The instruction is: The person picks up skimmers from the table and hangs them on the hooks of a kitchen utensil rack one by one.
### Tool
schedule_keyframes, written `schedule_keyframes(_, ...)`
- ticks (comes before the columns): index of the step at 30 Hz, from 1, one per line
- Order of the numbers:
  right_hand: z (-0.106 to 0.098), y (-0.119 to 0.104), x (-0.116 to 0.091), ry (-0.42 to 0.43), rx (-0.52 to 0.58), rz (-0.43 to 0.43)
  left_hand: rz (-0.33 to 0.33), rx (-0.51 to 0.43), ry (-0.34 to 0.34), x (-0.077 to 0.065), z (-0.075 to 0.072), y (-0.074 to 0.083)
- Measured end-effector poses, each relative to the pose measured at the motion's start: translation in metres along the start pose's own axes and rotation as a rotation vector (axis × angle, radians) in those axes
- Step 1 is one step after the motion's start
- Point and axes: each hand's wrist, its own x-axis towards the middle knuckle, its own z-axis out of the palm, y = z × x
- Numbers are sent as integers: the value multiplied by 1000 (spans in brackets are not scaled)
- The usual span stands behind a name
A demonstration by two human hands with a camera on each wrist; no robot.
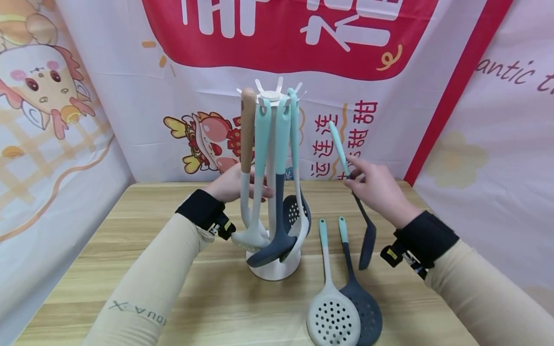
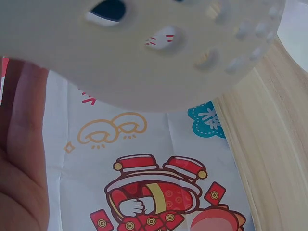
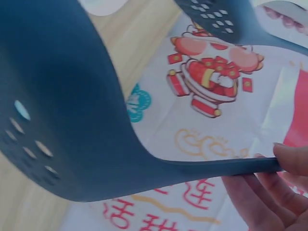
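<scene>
My left hand (image 1: 229, 185) reaches behind the hanging utensils and holds the pole of a white rotating utensil rack (image 1: 277, 273); the utensils partly hide its fingers. In the left wrist view a pale slotted utensil head (image 2: 159, 62) fills the top, beside the fingers (image 2: 29, 130). To the rack's right, my right hand (image 1: 381, 190) pinches a dark slotted spatula (image 1: 368, 245) by its shaft, below the turquoise handle end. The spatula tilts in the air, head down. Its holes show in the right wrist view, where thumb and fingers (image 3: 269, 192) grip the shaft.
Several utensils hang on the rack, among them a brown-handled one (image 1: 248, 129), a dark ladle (image 1: 272, 250) and a dark perforated one (image 1: 294, 211). A pale skimmer (image 1: 333, 317) overlaps a dark skimmer (image 1: 368, 312) on the wooden table (image 1: 207, 298). Printed cloth (image 1: 130, 96) hangs behind.
</scene>
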Motion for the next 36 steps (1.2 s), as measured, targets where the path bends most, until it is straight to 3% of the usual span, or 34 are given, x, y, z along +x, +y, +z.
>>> schedule_keyframes(10,-6,-32,15,164,103,-127,-23,-46,14,-2,3,-3)
schedule_keyframes(21,-4,-56,32,194,184,-195,-12,9,4,-8,0,-3)
schedule_keyframes(25,-3,-60,34,200,199,-206,-23,38,73,-13,-4,-12)
schedule_keyframes(28,-3,-61,35,207,203,-220,-44,127,188,-20,-4,-22)
schedule_keyframes(32,-2,-62,35,214,202,-219,-67,371,304,-33,4,-40)
schedule_keyframes(36,-1,-63,35,216,208,-206,-102,551,263,-45,17,-61)
